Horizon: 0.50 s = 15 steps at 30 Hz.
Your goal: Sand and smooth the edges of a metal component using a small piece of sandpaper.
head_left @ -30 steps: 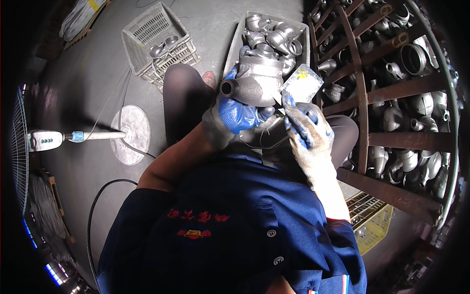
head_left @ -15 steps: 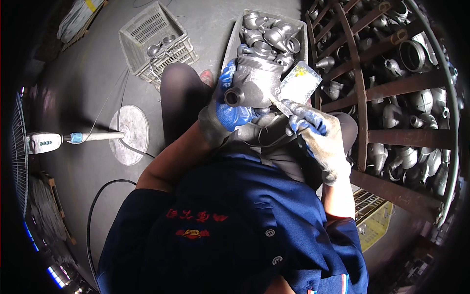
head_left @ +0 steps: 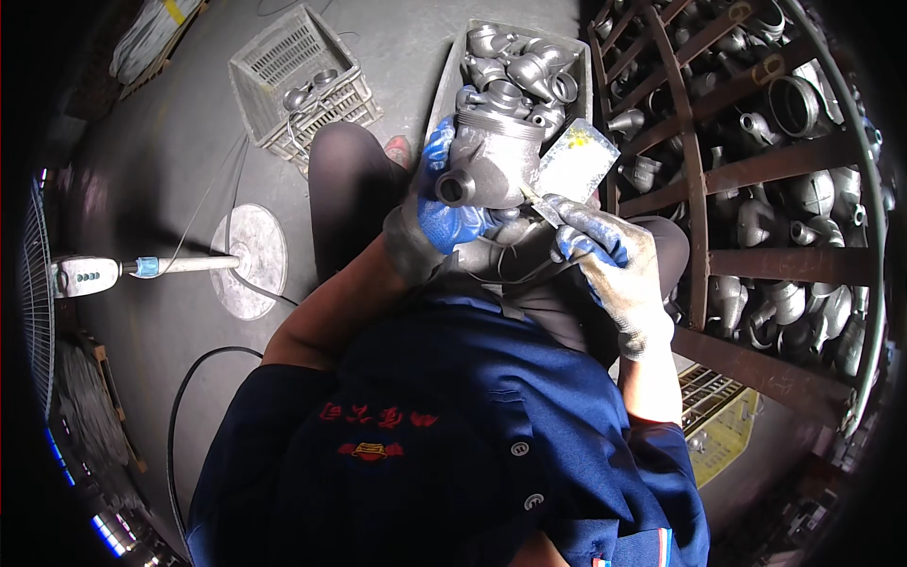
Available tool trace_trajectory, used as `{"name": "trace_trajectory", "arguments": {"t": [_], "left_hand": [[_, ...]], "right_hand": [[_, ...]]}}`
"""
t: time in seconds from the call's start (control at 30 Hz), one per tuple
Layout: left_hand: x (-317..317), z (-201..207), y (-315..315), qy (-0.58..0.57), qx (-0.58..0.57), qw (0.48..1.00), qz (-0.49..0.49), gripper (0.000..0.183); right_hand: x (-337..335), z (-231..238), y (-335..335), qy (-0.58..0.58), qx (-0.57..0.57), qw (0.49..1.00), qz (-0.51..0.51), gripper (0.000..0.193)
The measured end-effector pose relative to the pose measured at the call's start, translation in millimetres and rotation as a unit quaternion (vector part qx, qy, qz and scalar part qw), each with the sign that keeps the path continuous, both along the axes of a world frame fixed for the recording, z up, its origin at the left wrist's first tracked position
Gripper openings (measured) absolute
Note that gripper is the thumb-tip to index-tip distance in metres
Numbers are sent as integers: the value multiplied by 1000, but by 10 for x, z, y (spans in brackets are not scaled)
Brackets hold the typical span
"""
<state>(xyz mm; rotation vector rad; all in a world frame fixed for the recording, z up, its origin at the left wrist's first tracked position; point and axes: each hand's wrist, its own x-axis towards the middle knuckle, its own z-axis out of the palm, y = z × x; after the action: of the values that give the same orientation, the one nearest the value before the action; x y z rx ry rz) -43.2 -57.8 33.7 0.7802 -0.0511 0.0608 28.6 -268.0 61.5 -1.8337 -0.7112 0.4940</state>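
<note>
My left hand (head_left: 448, 225), in a blue-coated grey glove, is wrapped round a large grey metal valve body (head_left: 496, 156) with a threaded rim at its far end. Its round side outlet points toward me, to the left. Between the fingers of my right hand (head_left: 619, 265), in a worn white and blue glove, is a thin flat scraper (head_left: 542, 206). The scraper's tip meets or nearly meets the lower right side of the casting. Just beyond the right hand lies a whitish plate (head_left: 573, 174) with a yellow smear on it.
Beyond the casting, a grey bin (head_left: 588, 80) holds several metal fittings. A slatted plastic crate (head_left: 269, 118) stands far left, near a fan base (head_left: 253, 260). On the right, a rusty metal cage (head_left: 694, 180) is full of castings, with a yellow crate (head_left: 723, 444) below it.
My right hand and the scraper have shifted very slightly against the casting. The casting has moved barely, still in my left hand.
</note>
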Motion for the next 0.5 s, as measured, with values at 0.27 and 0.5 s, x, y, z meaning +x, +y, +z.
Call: {"name": "trace_trajectory", "arguments": {"t": [0.27, 0.5], "left_hand": [[90, -5, -6, -32, 35, 999, 24, 75], [110, -90, 21, -9, 95, 995, 30, 74]], "right_hand": [[-51, 85, 37, 89, -6, 996, -18, 30], [-57, 92, 87, 138, 45, 989, -16, 30]]}}
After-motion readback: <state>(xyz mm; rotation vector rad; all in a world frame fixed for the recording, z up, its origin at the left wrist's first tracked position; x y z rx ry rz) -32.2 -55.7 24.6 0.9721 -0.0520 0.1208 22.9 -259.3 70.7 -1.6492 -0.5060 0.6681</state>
